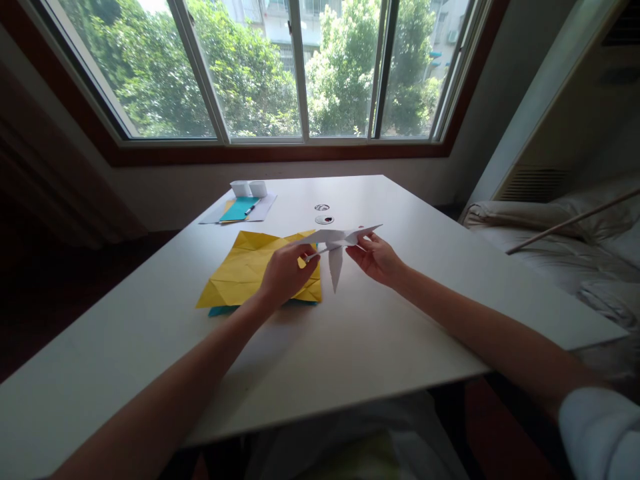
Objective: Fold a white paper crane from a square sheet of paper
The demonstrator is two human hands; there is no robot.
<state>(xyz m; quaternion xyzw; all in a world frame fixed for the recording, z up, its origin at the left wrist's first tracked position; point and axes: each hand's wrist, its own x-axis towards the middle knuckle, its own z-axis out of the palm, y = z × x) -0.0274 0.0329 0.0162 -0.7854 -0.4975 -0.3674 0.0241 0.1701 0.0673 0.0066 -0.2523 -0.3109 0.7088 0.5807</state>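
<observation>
A folded white paper figure [336,265] is held up over the table between both hands, with long flat parts to each side and one pointed flap hanging down. My left hand [289,270] pinches its left part, fingers closed around the paper. On the other side, my right hand [376,259] grips the right part between thumb and fingers. Just behind and below my left hand lies a creased yellow sheet of paper [243,263], with a teal sheet [223,311] showing under its near edge.
Two small white containers [249,189] stand at the far left of the white table [380,347]. Near them lie a teal sheet [236,209], a dark pen [251,208] and other papers. Two small round pieces [324,219] lie beyond my hands. A window [300,73] rises behind.
</observation>
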